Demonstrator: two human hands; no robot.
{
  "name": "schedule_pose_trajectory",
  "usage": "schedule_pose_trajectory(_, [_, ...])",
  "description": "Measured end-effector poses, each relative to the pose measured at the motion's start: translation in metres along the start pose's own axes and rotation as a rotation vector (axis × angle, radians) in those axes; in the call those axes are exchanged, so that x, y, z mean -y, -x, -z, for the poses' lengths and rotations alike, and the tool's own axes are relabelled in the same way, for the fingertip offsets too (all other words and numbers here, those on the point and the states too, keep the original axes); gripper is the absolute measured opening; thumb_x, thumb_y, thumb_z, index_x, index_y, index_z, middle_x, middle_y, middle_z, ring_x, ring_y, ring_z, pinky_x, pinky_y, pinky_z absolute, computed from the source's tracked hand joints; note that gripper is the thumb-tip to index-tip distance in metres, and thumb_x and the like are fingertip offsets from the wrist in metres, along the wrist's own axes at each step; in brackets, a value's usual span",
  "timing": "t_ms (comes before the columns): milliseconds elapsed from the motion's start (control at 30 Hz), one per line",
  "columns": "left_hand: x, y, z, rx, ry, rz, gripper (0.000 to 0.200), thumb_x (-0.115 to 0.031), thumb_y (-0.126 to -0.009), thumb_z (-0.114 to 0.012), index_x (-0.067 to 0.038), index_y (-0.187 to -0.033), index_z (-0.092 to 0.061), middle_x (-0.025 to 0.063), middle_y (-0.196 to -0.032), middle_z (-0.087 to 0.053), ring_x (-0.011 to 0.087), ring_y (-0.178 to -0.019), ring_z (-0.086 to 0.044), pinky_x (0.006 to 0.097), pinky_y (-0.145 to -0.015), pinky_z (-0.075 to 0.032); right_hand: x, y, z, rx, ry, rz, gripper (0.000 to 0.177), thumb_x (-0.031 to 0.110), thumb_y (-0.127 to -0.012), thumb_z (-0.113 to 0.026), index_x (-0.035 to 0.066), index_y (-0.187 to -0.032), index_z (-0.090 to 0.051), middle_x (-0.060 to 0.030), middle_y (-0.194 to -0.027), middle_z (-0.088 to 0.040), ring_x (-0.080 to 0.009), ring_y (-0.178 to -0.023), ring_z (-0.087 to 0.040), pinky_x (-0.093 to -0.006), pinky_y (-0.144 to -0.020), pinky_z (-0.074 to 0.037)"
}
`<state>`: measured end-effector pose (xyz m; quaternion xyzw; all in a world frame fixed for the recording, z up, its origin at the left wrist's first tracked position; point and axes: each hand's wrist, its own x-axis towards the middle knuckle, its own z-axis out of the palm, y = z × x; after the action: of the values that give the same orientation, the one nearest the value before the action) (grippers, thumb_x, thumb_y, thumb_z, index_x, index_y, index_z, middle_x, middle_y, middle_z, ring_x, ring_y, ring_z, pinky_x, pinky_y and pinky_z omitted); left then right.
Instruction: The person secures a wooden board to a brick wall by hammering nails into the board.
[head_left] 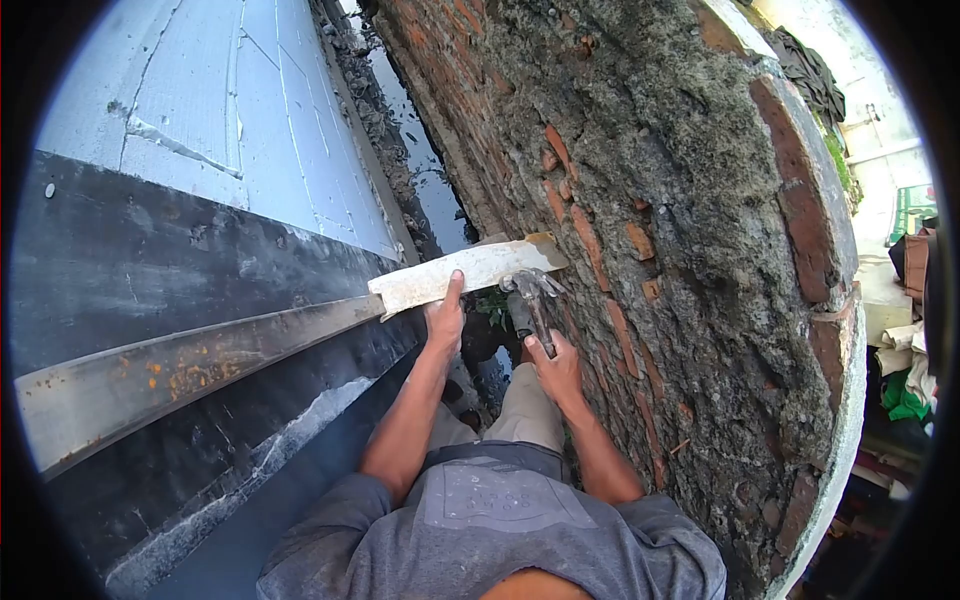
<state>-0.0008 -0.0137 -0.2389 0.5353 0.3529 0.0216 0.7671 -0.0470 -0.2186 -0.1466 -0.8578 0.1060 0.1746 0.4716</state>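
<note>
Beside rough grey-and-red brickwork (700,230), our left hand (443,325) clasps a long whitish flat strip (465,274) at its near edge; our right hand (558,372) grips a grey claw hammer (541,318).

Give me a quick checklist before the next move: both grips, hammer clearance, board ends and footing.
1. Left grip on the board: ok, thumb over its face.
2. Right grip on the hammer: ok, closed around the handle.
3. Thumb clear of the hammer: ok, a gap shows between them.
4. Board's far end against the wall: cannot tell whether it touches.
5. Board's near end on the bar: cannot tell; they overlap in view, but contact is unclear.
6. Footing: cannot tell, the feet are not clearly visible; water lies beside the wall.
</note>
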Motion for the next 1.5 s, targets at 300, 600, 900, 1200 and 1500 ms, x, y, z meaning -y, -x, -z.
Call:
schedule_pose_trajectory(300, [-0.01,0.012,-0.013,-0.017,0.076,-0.125,0.053,-0.032,-0.092,-0.069,0.003,-0.129,-0.052,0.0105,-0.127,-0.057,0.02,-0.118,-0.052,0.0329,-0.104,-0.036,0.001,-0.003,-0.007,-0.012,0.013,0.021,0.042,0.044,-0.09,-0.062,0.003,-0.096,-0.065,-0.0185,-0.079,-0.065,-0.0346,-0.076,-0.064,-0.0421,-0.071,-0.047])
schedule_pose_trajectory(600, [-0.008,-0.005,-0.021,-0.13,0.107,-0.145,0.056,-0.035,-0.093,-0.068,0.004,-0.13,-0.052,0.0117,-0.129,-0.056,0.0198,-0.118,-0.051,0.032,-0.103,-0.036,0.009,-0.015,-0.02,0.018,-0.051,-0.01,0.042,0.044,-0.09,-0.062,0.002,-0.092,-0.062,-0.0151,-0.073,-0.062,-0.031,-0.069,-0.06,-0.0412,-0.067,-0.046])
schedule_pose_trajectory(900, [-0.008,0.014,-0.031,-0.218,0.145,-0.202,0.045,-0.038,-0.096,-0.062,-0.001,-0.121,-0.057,0.007,-0.105,-0.064,0.0146,-0.09,-0.061,0.0292,-0.079,-0.049,0.007,-0.023,-0.018,0.048,-0.023,-0.057,0.04,0.043,-0.09,-0.062,0.003,-0.088,-0.062,-0.0129,-0.069,-0.059,-0.0293,-0.065,-0.058,-0.0418,-0.064,-0.044])
schedule_pose_trajectory(1200, [0.003,0.008,-0.022,-0.202,0.201,0.131,0.053,-0.039,-0.093,-0.066,0.001,-0.126,-0.055,0.0048,-0.105,-0.061,0.0087,-0.08,-0.051,0.0249,-0.067,-0.042,0.011,-0.028,-0.021,-0.015,-0.067,0.003,0.04,0.043,-0.09,-0.062,0.003,-0.089,-0.062,-0.0142,-0.069,-0.06,-0.0307,-0.066,-0.059,-0.0419,-0.065,-0.045])
schedule_pose_trajectory(1500, [0.01,0.008,-0.011,-0.183,0.035,0.141,0.038,-0.051,-0.089,-0.066,-0.014,-0.09,-0.062,-0.0073,-0.055,-0.041,0.0059,-0.04,-0.032,0.0263,-0.039,-0.021,-0.003,-0.023,-0.027,-0.012,-0.019,0.009,0.043,0.046,-0.09,-0.061,0.002,-0.088,-0.062,-0.0156,-0.073,-0.061,-0.0334,-0.07,-0.06,-0.044,-0.067,-0.045])
